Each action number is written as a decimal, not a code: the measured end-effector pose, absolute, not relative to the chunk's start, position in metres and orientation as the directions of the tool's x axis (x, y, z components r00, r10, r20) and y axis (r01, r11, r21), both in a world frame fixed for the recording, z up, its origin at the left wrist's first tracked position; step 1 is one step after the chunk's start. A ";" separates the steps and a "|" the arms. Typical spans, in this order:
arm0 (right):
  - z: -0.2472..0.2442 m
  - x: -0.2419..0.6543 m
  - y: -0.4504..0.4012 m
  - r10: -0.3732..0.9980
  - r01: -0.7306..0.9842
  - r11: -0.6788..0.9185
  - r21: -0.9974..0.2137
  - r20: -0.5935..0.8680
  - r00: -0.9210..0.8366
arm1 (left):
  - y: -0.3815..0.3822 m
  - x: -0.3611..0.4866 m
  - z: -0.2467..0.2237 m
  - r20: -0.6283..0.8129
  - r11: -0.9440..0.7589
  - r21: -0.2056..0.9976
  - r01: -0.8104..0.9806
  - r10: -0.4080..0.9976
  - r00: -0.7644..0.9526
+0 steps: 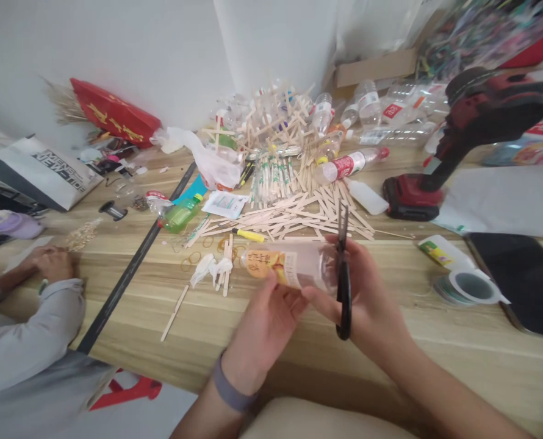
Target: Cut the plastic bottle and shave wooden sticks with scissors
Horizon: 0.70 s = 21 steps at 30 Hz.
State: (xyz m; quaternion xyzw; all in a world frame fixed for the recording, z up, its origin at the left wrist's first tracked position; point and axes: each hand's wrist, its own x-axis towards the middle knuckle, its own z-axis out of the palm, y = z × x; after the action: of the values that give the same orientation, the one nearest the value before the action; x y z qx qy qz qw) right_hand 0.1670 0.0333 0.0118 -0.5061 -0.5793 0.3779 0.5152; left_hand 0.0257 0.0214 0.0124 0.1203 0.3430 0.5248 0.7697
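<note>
Hands, bottle, scissors above wood-grain table, pale wall behind.

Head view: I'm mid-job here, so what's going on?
A person's left hand holds a bottle sideways over the table. The right hand holds scissors, blades pointing away from the person, by the bottle's right end; it seems to touch the bottle too. Loose sticks lie beyond, and at the left another person's hands rest on the table.

Wall: plain, whitish | tabletop: light wood grain, black strip crossing its left part | lower left: pale patch, perhaps floor | light: soft, even
</note>
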 end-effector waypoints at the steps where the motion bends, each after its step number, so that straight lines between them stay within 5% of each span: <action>1: 0.011 0.172 0.035 0.968 0.214 0.222 -0.951 0.241 0.068 | 0.017 0.021 0.012 -0.414 0.452 0.613 -0.648 0.882 0.224; 3: 0.012 0.182 0.037 0.950 0.260 0.252 -0.932 0.289 0.116 | 0.009 0.010 0.014 -0.406 0.456 0.799 -0.393 0.890 0.206; 5: 0.015 0.188 0.036 0.944 0.297 0.265 -0.918 0.310 0.116 | 0.007 -0.001 0.021 -0.277 0.278 0.960 -0.009 0.958 0.072; 7: 0.017 0.190 0.031 0.942 0.304 0.299 -0.904 0.332 0.059 | 0.014 -0.010 0.031 0.020 -0.033 0.908 0.417 0.999 0.035; 9: 0.019 0.188 0.024 0.930 0.295 0.359 -0.886 0.365 -0.035 | 0.027 -0.016 0.041 0.234 -0.340 0.711 0.616 0.940 0.249; 11: 0.020 0.186 0.017 0.917 0.286 0.398 -0.872 0.377 -0.129 | 0.042 -0.018 0.049 0.184 -0.480 0.591 0.649 0.863 0.471; 14: 0.023 0.191 0.012 0.901 0.300 0.423 -0.855 0.364 -0.234 | 0.055 -0.019 0.056 0.000 -0.529 0.599 0.601 0.751 0.661; 19: 0.035 0.230 0.006 0.904 0.465 0.427 -0.775 0.352 -0.244 | 0.052 -0.024 0.047 0.122 -0.522 0.600 0.606 0.808 0.576; 21: 0.038 0.247 0.000 0.894 0.607 0.446 -0.658 0.366 -0.260 | 0.051 -0.028 0.040 0.195 -0.538 0.577 0.614 0.821 0.536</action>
State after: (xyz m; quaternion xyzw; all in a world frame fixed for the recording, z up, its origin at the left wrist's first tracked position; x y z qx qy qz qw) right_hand 0.2472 0.0003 0.0379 -0.4881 -0.7687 0.1974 0.3632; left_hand -0.0282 0.0508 0.0399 0.8466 0.4239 0.2285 0.2263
